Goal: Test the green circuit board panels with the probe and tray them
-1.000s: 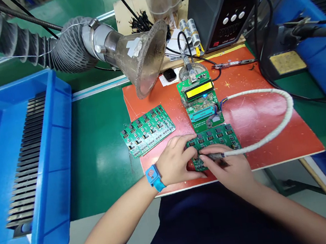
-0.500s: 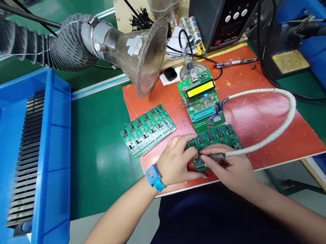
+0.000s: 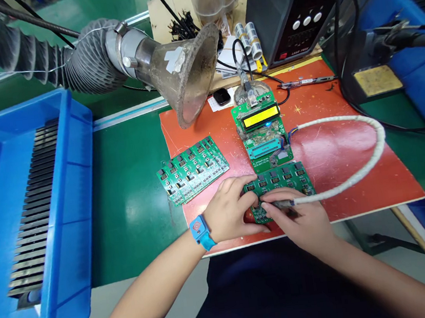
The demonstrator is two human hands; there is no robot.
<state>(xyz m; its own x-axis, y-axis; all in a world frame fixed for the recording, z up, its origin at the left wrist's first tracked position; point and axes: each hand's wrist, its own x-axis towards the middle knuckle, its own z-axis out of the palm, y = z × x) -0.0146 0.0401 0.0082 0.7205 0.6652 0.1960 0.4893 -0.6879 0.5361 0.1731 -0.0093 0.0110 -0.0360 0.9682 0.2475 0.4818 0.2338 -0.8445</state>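
Observation:
My right hand (image 3: 305, 217) is closed around a dark probe (image 3: 284, 203) at the end of a white-sleeved cable (image 3: 377, 149). Its tip, hidden by my fingers, is at the lower left part of a green circuit board (image 3: 305, 176) with a row of small digit displays. My left hand (image 3: 232, 208) grips that board's left end, thumb along the near edge. Just beyond lies a programmer board (image 3: 267, 134) with a lit yellow screen, a blue light and a teal socket; the cable joins its right side. A second circuit board (image 3: 194, 169) rests to the left.
A fume extractor funnel (image 3: 195, 78) hangs over the red mat (image 3: 352, 162). At the left stands a blue bin (image 3: 73, 196) holding a black slotted rack (image 3: 36, 211). Behind are a soldering station (image 3: 295, 14), a pen (image 3: 307, 82) and a sponge (image 3: 379, 80).

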